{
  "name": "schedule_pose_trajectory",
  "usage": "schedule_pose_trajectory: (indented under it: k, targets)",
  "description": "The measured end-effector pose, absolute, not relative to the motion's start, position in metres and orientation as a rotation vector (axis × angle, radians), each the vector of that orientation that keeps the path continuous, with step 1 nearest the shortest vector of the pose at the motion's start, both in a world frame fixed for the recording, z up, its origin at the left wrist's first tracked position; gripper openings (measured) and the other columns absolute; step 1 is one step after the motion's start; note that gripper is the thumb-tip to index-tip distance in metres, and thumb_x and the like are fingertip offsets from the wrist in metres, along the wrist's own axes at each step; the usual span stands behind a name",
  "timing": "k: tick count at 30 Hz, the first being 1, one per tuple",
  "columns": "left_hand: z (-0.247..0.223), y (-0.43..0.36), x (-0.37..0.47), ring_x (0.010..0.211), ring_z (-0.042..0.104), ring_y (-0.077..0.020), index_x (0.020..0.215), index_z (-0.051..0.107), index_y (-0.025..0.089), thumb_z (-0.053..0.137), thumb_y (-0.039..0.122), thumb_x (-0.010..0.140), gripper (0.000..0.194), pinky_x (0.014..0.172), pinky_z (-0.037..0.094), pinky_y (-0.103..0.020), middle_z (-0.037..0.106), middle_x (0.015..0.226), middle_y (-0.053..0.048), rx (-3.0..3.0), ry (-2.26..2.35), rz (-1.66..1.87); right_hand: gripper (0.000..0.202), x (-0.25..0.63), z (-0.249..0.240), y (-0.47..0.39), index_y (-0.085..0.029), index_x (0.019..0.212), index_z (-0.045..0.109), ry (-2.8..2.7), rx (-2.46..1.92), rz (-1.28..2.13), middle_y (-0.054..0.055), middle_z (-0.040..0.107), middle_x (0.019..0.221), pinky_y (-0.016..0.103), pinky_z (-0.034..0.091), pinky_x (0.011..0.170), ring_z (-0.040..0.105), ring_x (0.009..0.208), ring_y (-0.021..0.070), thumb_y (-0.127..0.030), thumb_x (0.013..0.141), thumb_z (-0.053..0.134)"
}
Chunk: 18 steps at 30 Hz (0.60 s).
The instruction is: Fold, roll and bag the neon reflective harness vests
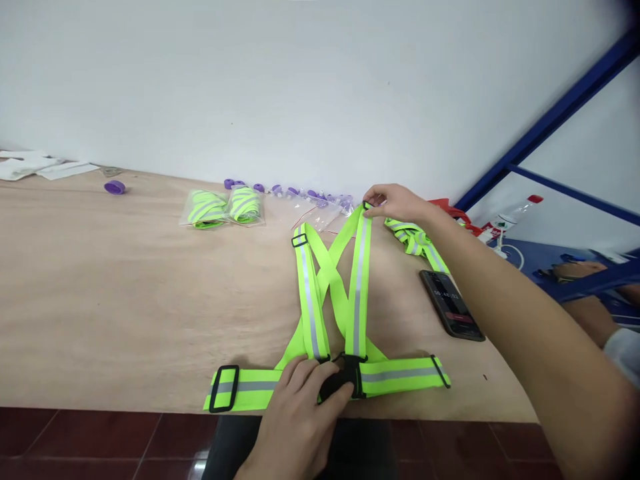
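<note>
The green harness (pixel 361 287) is lying on the wooden table (pixel 125 287), running from the middle to the bottom middle of the frame. The left hand (pixel 306 413) is curling over the black buckle (pixel 357 377) at the bottom middle; I cannot tell if it is squeezing the buckle or just resting on it. The right hand (pixel 393 201) is pinching the top of the long right strap between finger and thumb, just above the middle of the frame.

Pressing the buckle down while gently tugging the pinched strap should be a good way of making it lie flat. The straps are crossing in the middle, so watching for twists there may be helping too. The left strap is bending over near its small black slider (pixel 300 240), and might be needing a little smoothing. The phone (pixel 453 305) is lying near the right arm, so moving carefully there seems wise.
</note>
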State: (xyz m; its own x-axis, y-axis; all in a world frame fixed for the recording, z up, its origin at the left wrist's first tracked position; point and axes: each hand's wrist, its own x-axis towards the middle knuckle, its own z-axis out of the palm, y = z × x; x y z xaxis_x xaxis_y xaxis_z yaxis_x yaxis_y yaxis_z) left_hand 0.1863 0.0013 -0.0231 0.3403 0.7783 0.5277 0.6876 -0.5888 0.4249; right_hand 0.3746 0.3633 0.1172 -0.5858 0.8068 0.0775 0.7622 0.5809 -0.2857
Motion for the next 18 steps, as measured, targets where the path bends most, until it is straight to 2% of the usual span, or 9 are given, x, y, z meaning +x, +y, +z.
schedule_pose_trajectory:
  k: [3, 5, 9, 13, 18]
  targets:
    - [-0.02, 0.002, 0.184, 0.101, 0.059, -0.0263, 0.119, 0.065, 0.021, 0.05, 0.003, 0.082, 0.044, 0.086, 0.053, -0.046, 0.066, 0.119, -0.012, 2.458, 1.321, 1.06, 0.034, 0.373, 0.086, 0.365, -0.014, 0.111, 0.064, -2.729, -1.441, 0.241, 0.007, 0.069, 0.105, 0.026, 0.045, 0.077, 0.062, 0.09, 0.019, -0.028, 0.08, 0.07]
    - [-0.018, 0.003, 0.183, 0.101, 0.06, -0.0257, 0.118, 0.066, 0.022, 0.051, 0.003, 0.082, 0.043, 0.084, 0.054, -0.044, 0.067, 0.12, -0.011, 2.456, 1.3, 1.055, 0.03, 0.37, 0.06, 0.365, -0.013, 0.105, 0.066, -2.764, -1.477, 0.236, 0.007, 0.07, 0.1, 0.026, 0.044, 0.072, 0.063, 0.086, 0.0199, -0.025, 0.078, 0.072]
    - [-0.016, 0.003, 0.182, 0.101, 0.061, -0.0253, 0.116, 0.067, 0.022, 0.051, 0.004, 0.085, 0.04, 0.086, 0.053, -0.045, 0.068, 0.118, -0.01, 2.476, 1.282, 1.067, 0.027, 0.368, 0.024, 0.365, -0.015, 0.103, 0.069, -2.835, -1.495, 0.252, 0.008, 0.072, 0.103, 0.025, 0.043, 0.067, 0.065, 0.086, 0.0204, -0.026, 0.078, 0.072]
    - [-0.016, 0.002, 0.183, 0.103, 0.061, -0.0251, 0.117, 0.067, 0.024, 0.051, 0.006, 0.087, 0.039, 0.096, 0.05, -0.05, 0.069, 0.117, -0.009, 2.498, 1.326, 1.037, 0.032, 0.369, 0.023, 0.363, -0.015, 0.11, 0.069, -2.883, -1.506, 0.223, 0.01, 0.073, 0.11, 0.025, 0.044, 0.069, 0.067, 0.091, 0.022, -0.028, 0.081, 0.071]
    - [-0.015, 0.001, 0.183, 0.103, 0.061, -0.0237, 0.119, 0.067, 0.026, 0.052, 0.008, 0.09, 0.036, 0.1, 0.049, -0.051, 0.068, 0.117, -0.007, 2.535, 1.335, 0.991, 0.04, 0.363, 0.034, 0.356, -0.016, 0.117, 0.069, -2.933, -1.548, 0.139, 0.013, 0.072, 0.118, 0.028, 0.046, 0.071, 0.067, 0.099, 0.0281, -0.026, 0.079, 0.072]
